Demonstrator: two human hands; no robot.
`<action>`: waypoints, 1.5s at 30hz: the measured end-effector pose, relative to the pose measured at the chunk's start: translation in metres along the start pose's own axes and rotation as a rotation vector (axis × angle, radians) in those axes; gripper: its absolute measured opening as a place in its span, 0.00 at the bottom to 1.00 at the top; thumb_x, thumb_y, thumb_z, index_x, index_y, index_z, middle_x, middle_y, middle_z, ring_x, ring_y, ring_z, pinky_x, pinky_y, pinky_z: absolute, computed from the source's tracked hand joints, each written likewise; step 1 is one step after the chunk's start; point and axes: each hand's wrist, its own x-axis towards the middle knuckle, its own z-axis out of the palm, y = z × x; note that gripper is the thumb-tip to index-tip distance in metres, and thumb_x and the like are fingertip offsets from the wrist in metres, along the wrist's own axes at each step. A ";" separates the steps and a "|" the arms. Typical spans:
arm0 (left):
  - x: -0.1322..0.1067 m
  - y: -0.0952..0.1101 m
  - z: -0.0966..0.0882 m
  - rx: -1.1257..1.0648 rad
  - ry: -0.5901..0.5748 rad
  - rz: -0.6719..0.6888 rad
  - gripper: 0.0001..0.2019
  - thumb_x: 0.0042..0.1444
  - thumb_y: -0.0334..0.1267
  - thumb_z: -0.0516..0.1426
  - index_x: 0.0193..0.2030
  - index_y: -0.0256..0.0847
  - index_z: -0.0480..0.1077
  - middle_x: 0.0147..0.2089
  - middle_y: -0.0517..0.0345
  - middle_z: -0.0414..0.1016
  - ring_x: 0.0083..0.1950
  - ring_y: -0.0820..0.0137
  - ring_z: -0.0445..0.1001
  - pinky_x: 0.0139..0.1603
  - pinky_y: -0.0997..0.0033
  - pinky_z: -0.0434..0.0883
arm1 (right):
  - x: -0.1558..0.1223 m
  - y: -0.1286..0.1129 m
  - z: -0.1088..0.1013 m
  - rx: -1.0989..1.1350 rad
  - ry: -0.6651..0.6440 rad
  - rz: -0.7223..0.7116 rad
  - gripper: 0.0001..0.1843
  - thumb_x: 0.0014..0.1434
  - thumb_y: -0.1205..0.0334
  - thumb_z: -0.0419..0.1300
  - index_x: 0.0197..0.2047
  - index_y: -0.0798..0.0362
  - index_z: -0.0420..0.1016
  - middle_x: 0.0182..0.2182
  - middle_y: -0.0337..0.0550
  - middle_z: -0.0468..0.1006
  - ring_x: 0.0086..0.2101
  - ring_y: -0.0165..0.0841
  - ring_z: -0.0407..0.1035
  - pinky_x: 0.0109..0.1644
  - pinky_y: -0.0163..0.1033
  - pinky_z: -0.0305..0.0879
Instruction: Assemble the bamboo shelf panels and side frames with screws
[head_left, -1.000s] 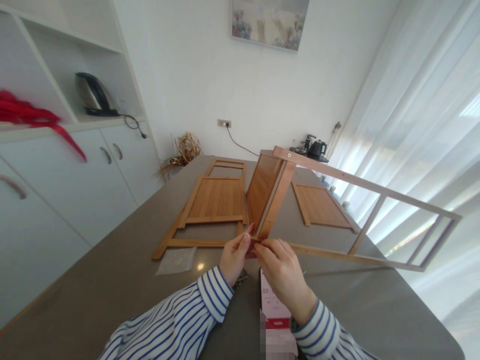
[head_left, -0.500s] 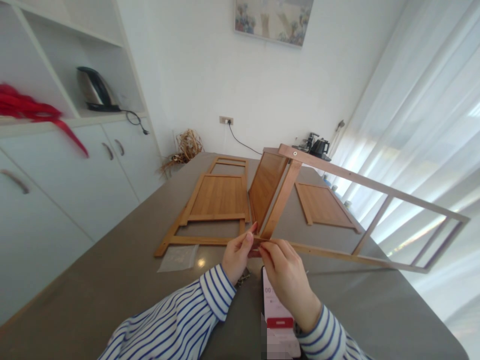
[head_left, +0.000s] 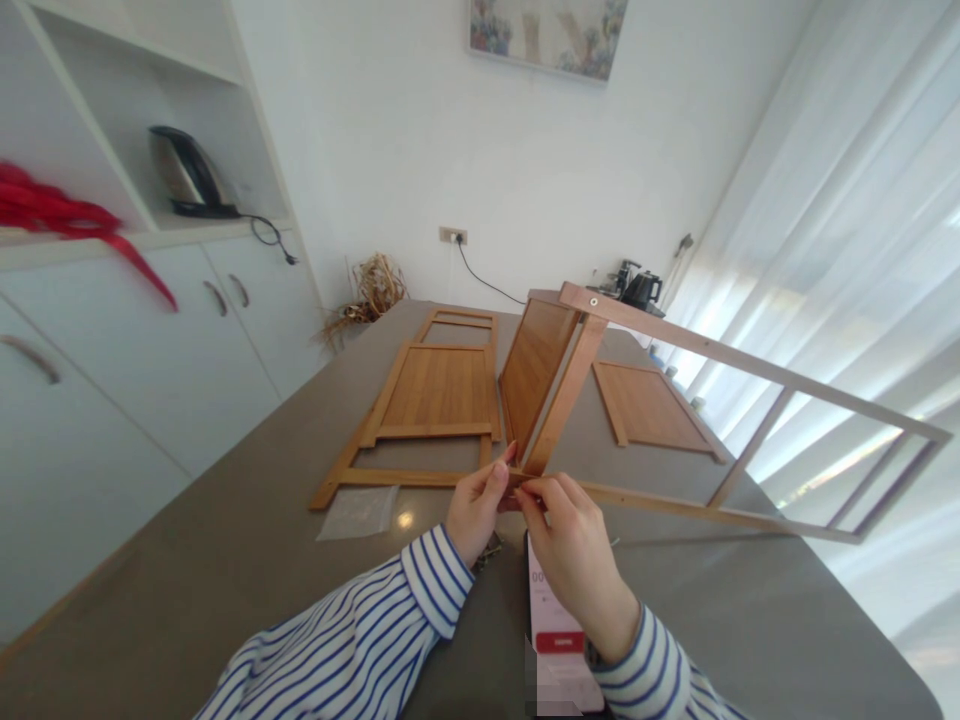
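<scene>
A long bamboo ladder-like frame (head_left: 750, 365) stands tilted on edge over the grey table (head_left: 225, 560), with a bamboo shelf panel (head_left: 534, 362) fixed to its near end. My left hand (head_left: 476, 505) pinches the frame's near bottom corner, fingers closed. My right hand (head_left: 574, 545) pinches the same corner from the right, on something too small to make out. A second frame with a shelf panel (head_left: 439, 390) lies flat on the table to the left. Another loose panel (head_left: 649, 410) lies flat on the right.
A phone (head_left: 555, 625) with a red and white screen lies on the table under my right wrist. A clear plastic bag (head_left: 358, 512) lies near the flat frame. White cabinets and a kettle (head_left: 184, 170) stand at left. Curtains hang at right.
The hands stay pinched at the frame's corner with only small finger shifts. The view has lifted slightly, so everything sits a bit higher and further right.
</scene>
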 end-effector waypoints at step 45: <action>-0.005 0.006 0.005 0.025 0.019 -0.046 0.40 0.48 0.57 0.59 0.62 0.29 0.60 0.33 0.44 0.80 0.34 0.60 0.79 0.29 0.67 0.75 | -0.053 0.060 -0.050 -0.577 -0.266 -0.113 0.05 0.60 0.69 0.52 0.33 0.52 0.66 0.24 0.39 0.72 0.25 0.32 0.68 0.27 0.35 0.55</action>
